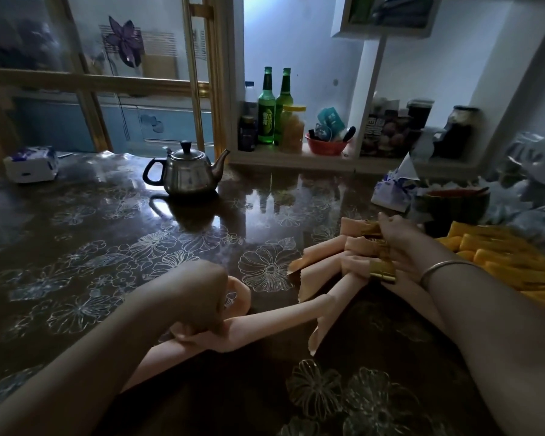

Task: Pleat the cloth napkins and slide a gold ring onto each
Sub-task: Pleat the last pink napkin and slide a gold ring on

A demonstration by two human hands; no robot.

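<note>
At ten o'clock in our view a white tissue pack (pixel 30 163) lies on the dark, glossy, flower-patterned surface (pixel 101 221). At seven o'clock our left hand (pixel 202 294) is over the surface. Its grip is clamped round a long pleated peach napkin (pixel 265 313), with the fingers curled under the cloth. From that hand the napkin runs toward two o'clock, up to our right hand, and its near end trails back toward seven o'clock under the forearm.

At eleven o'clock a steel teapot (pixel 186 171) with a black handle stands on the surface, its spout pointing to three o'clock. At twelve o'clock a shelf (pixel 296 160) carries two green bottles (pixel 276 105), a yellow-lidded jar (pixel 293 129) and a red bowl (pixel 328 146).

At three o'clock our right hand (pixel 400 247) has its grip clamped on a bundle of ringed napkins (pixel 356 243), also peach. Their flared ends fan out toward eight o'clock and rest on the surface. The lowest gold ring (pixel 382 272) sits against the fingers, and more gold shows higher in the bundle. A thin bracelet (pixel 444 265) circles the wrist.

At three o'clock of that hand, just beside the wrist, lies a pile of yellow napkins (pixel 501 262). At one o'clock of it are a second tissue pack (pixel 394 190) and a dark bowl (pixel 453 206).
</note>
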